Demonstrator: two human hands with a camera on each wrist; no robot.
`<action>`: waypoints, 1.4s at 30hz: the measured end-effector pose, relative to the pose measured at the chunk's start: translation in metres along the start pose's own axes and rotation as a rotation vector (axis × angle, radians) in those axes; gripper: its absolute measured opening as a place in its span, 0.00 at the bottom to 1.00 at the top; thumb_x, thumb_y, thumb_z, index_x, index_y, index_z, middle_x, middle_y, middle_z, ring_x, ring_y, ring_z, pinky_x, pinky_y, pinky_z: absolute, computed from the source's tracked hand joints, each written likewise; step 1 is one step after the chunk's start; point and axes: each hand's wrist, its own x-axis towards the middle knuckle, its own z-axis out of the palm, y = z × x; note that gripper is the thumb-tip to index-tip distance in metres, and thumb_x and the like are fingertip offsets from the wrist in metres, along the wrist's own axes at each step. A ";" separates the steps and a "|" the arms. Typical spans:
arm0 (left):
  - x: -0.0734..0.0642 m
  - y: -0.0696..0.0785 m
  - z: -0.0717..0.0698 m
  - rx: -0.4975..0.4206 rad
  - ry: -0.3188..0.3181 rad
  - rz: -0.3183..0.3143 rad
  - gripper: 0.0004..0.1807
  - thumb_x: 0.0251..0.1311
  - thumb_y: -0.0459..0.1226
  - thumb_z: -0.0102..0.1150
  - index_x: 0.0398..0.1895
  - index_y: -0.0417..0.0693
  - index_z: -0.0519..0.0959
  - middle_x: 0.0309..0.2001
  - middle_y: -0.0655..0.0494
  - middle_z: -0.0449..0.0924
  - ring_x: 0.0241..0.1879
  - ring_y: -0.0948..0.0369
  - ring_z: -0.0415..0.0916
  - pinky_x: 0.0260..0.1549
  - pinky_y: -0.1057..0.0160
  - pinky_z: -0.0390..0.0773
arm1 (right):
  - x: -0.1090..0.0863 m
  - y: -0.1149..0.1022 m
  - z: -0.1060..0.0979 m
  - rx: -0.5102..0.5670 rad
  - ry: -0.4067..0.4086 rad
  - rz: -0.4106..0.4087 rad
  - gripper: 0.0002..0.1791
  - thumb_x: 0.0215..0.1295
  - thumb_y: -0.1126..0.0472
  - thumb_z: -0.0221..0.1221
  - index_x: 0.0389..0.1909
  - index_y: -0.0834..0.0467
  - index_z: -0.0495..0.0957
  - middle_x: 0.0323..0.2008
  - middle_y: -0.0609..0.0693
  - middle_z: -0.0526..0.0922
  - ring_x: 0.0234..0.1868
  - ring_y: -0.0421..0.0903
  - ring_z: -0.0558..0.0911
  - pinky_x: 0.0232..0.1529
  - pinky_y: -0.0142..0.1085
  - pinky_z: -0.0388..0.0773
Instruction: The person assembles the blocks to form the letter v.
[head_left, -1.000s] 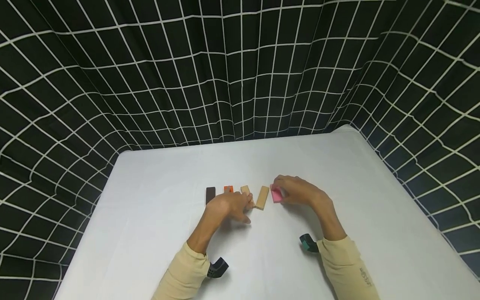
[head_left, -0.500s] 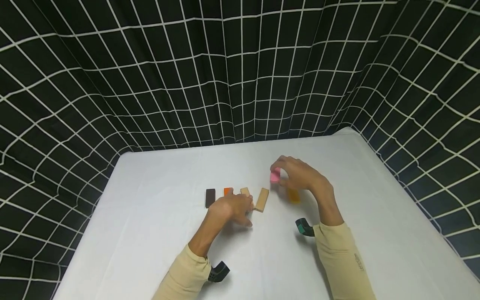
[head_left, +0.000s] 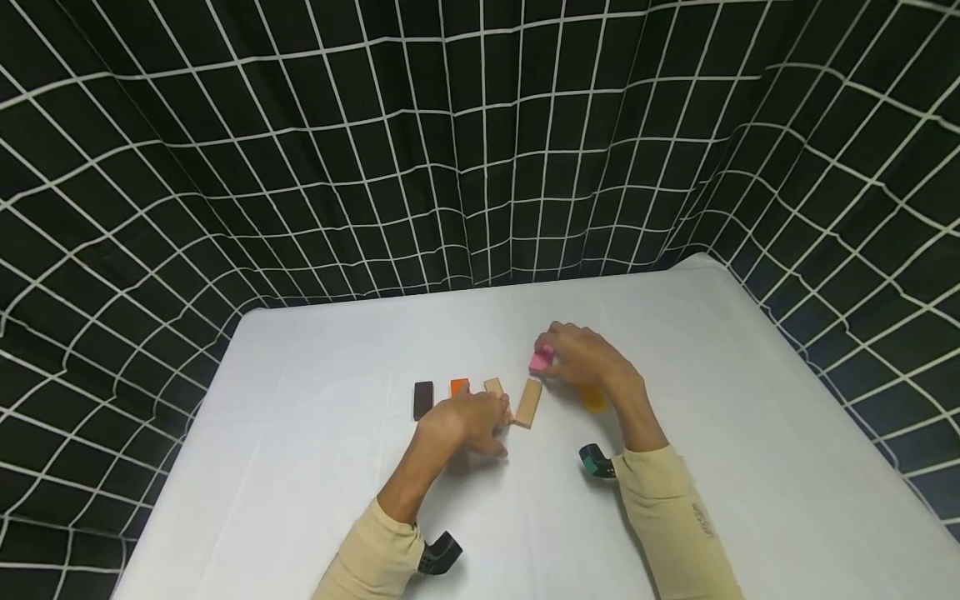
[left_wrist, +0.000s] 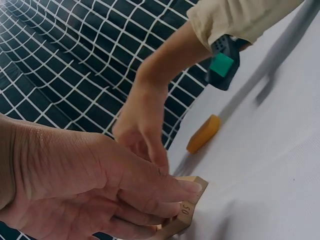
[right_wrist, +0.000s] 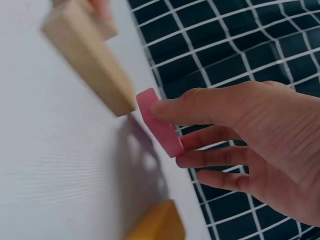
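The pink block (head_left: 540, 362) is pinched between the thumb and fingers of the right hand (head_left: 583, 357), whose outer fingers are loosely bent and slightly spread. It is held tilted, just beside the far end of the right wooden block (head_left: 528, 403); whether the 2 are touching cannot be told. The left wooden block (head_left: 492, 386) is partly covered by the left hand (head_left: 467, 423) and touched by its fingers, which are loosely bent, while the thumb is set apart from them on the person's side. The orange block (head_left: 459, 387) is partly hidden by the same hand, and farther left the dark block (head_left: 423, 401) is set. The yellow block (head_left: 594, 398) is partly covered by the right hand in the head view. Beige sleeves (head_left: 371, 554) are worn on both arms. The white table (head_left: 330, 367) is backed by a dark curtain (head_left: 412, 150) crossed by white lines.
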 end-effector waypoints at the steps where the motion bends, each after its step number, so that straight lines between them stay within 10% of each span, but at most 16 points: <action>1: 0.000 -0.001 0.000 -0.004 0.000 -0.002 0.45 0.65 0.53 0.68 0.80 0.44 0.64 0.76 0.50 0.71 0.77 0.56 0.68 0.83 0.45 0.56 | 0.002 0.001 0.003 -0.011 -0.011 -0.001 0.20 0.64 0.49 0.72 0.54 0.54 0.86 0.50 0.53 0.85 0.49 0.51 0.82 0.58 0.51 0.83; 13: 0.000 -0.001 0.000 0.042 -0.004 0.016 0.40 0.66 0.52 0.66 0.78 0.48 0.69 0.78 0.52 0.68 0.78 0.56 0.66 0.82 0.44 0.58 | 0.002 0.006 0.005 0.025 -0.115 0.006 0.23 0.68 0.68 0.64 0.63 0.52 0.82 0.65 0.57 0.81 0.69 0.59 0.79 0.71 0.59 0.76; 42: -0.003 -0.001 0.000 0.008 0.010 0.007 0.39 0.66 0.52 0.66 0.77 0.48 0.69 0.78 0.55 0.68 0.78 0.58 0.67 0.82 0.43 0.58 | 0.001 -0.004 0.003 0.051 -0.184 -0.039 0.23 0.65 0.67 0.69 0.61 0.53 0.84 0.57 0.54 0.83 0.60 0.55 0.82 0.66 0.53 0.81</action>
